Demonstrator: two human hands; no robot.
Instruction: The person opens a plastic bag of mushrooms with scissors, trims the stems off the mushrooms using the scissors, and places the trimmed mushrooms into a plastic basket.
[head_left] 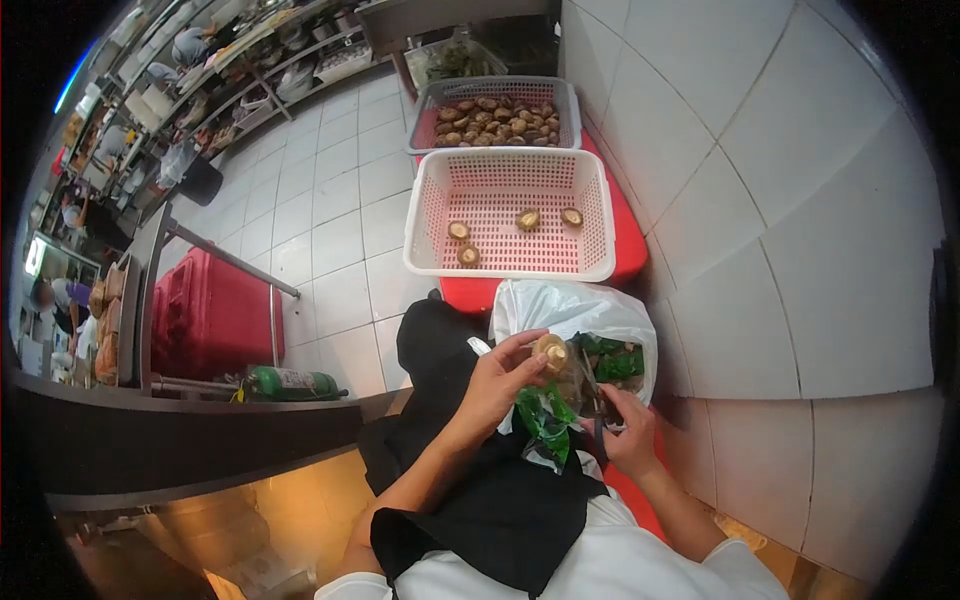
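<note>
My left hand (pixel 502 380) pinches a shiitake mushroom (pixel 551 352), its pale underside and stem turned up. Closed around the dark handles of a pair of scissors (pixel 592 385), my right hand (pixel 630 432) is just right of the mushroom. The blades point away from me, close to the mushroom. Below both hands sits a white plastic bag (pixel 510 308) with green packaging (pixel 545 418) and brownish bits inside. In front of the bag, a white perforated basket (pixel 430 215) holds several mushrooms (pixel 527 219) lying apart.
A grey basket (pixel 568 108) heaped with mushrooms (pixel 497 122) stands behind the white one. Both rest on a red surface (pixel 625 225) along the tiled wall (pixel 740 230). On the left are a red bin (pixel 215 315), a green cylinder (pixel 292 384), a metal table and people farther off.
</note>
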